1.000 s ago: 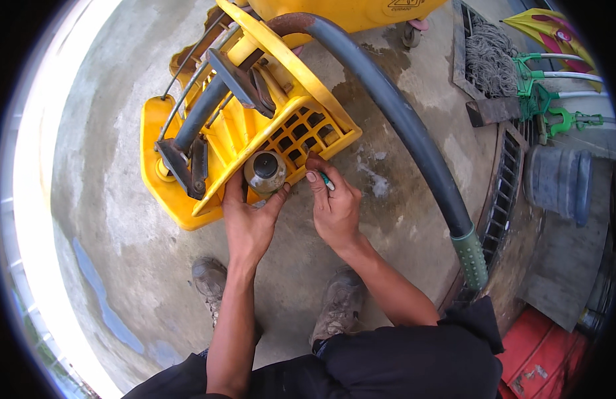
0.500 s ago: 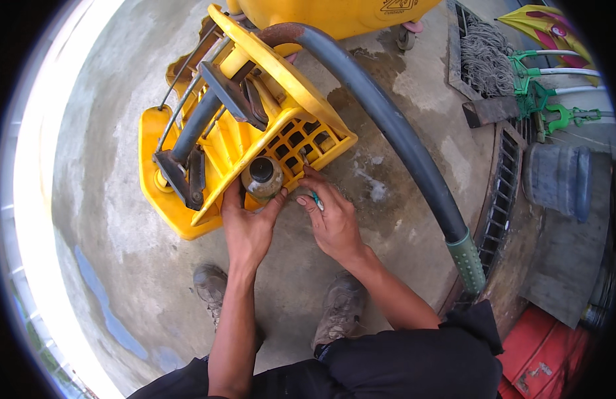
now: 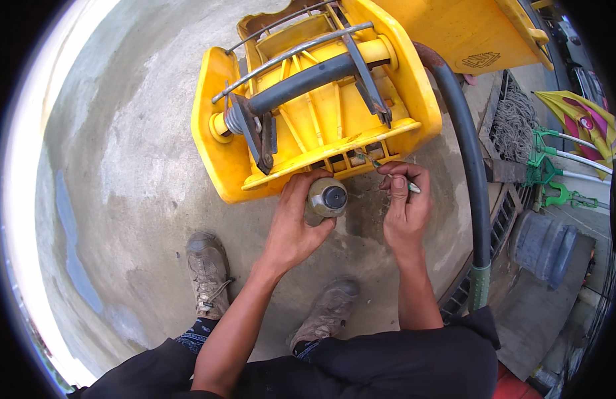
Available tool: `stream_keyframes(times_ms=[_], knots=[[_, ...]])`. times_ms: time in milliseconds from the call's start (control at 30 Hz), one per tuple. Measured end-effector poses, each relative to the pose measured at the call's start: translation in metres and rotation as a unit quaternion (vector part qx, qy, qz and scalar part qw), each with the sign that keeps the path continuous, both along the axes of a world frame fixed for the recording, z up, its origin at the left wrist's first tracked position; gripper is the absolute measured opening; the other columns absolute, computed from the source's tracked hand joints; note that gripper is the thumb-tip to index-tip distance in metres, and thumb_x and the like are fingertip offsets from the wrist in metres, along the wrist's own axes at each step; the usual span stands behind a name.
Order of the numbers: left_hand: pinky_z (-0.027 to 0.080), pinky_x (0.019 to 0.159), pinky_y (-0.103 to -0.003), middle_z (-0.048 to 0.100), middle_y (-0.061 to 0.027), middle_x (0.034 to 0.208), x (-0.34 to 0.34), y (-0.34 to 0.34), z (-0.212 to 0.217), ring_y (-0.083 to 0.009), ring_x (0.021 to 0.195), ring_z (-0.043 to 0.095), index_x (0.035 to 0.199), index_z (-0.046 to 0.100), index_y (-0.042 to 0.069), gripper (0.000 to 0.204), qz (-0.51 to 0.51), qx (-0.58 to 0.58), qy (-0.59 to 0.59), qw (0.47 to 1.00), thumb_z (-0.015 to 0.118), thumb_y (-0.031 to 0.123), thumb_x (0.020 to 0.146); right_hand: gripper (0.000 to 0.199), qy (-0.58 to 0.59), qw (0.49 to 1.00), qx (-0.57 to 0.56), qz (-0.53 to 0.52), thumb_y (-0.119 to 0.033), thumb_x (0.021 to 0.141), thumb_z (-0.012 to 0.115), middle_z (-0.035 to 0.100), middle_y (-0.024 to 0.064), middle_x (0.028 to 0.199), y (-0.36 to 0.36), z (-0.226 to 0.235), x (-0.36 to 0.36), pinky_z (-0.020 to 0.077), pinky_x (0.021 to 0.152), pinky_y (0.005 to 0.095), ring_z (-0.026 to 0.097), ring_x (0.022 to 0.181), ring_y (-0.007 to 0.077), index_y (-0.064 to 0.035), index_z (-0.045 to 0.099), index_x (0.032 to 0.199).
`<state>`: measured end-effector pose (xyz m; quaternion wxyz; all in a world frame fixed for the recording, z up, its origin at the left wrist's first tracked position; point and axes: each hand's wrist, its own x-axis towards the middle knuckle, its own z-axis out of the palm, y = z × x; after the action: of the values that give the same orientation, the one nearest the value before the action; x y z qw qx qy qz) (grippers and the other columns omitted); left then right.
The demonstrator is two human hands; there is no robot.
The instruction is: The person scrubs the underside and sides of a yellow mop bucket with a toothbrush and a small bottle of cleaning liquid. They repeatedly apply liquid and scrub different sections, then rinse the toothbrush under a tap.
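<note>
A yellow mop wringer with a grey bar and metal rods lies tipped on the concrete ground. My left hand grips a small round caster wheel at the wringer's lower edge. Just to the right, my right hand holds a thin green-handled tool, its tip pointing at the wringer's slotted edge beside the wheel.
A thick dark hose curves past the wringer to my right. A yellow bucket stands behind. Mop heads, a drain grate and green-handled tools lie at the right. My shoes rest below the hands.
The view has moved closer and the wringer now fills the upper frame. My left hand stays on the wheel; my right hand has lifted the tool tip toward the wringer's edge.
</note>
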<state>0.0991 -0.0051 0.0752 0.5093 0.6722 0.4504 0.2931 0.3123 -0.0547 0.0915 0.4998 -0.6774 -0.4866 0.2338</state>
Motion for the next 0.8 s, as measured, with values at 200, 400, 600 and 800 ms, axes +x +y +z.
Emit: stream_keyframes(times_ms=[200, 400, 600, 800], knots=[[0.049, 0.120, -0.050, 0.063, -0.0185, 0.142, -0.020, -0.032, -0.024, -0.0439, 0.142, 0.059, 0.145, 0.059, 0.008, 0.072, -0.066, -0.052, -0.052, 0.995, 0.081, 0.000, 0.078, 0.024, -0.164, 0.985, -0.030, 0.044, -0.025, 0.117, 0.067, 0.073, 0.0141, 0.101, 0.004, 0.001, -0.010, 0.0556, 0.079, 0.0380, 0.067, 0.084, 0.0259, -0.0017, 0.065, 0.117], [0.050, 0.120, -0.050, 0.060, -0.0186, 0.145, -0.023, -0.035, -0.029, -0.0439, 0.142, 0.059, 0.147, 0.058, 0.008, 0.072, -0.073, -0.062, -0.103, 0.990, 0.081, -0.002, 0.079, 0.016, -0.408, 0.889, 0.017, 0.208, -0.017, 0.107, 0.075, 0.070, 0.0122, 0.100, 0.014, 0.006, -0.016, 0.0551, 0.080, 0.0488, 0.065, 0.090, 0.0391, -0.0052, 0.065, 0.109], [0.052, 0.117, -0.051, 0.059, -0.0183, 0.144, -0.029, -0.027, -0.040, -0.0444, 0.138, 0.060, 0.148, 0.057, 0.010, 0.072, -0.125, -0.074, -0.089, 0.985, 0.083, 0.000, 0.082, 0.015, -0.375, 0.892, -0.053, 0.246, -0.014, 0.106, 0.075, 0.073, 0.0132, 0.105, 0.014, 0.000, -0.003, 0.0560, 0.082, 0.0473, 0.067, 0.093, 0.0367, -0.0051, 0.063, 0.108], [0.053, 0.116, -0.051, 0.059, -0.0169, 0.145, -0.031, -0.018, -0.058, -0.0423, 0.138, 0.060, 0.150, 0.057, 0.010, 0.072, -0.158, -0.079, -0.104, 0.979, 0.084, 0.002, 0.084, 0.020, -0.333, 0.911, -0.029, 0.241, -0.022, 0.115, 0.065, 0.075, 0.0184, 0.107, -0.001, 0.010, 0.006, 0.0583, 0.087, 0.0424, 0.071, 0.095, 0.0328, -0.0035, 0.058, 0.110]])
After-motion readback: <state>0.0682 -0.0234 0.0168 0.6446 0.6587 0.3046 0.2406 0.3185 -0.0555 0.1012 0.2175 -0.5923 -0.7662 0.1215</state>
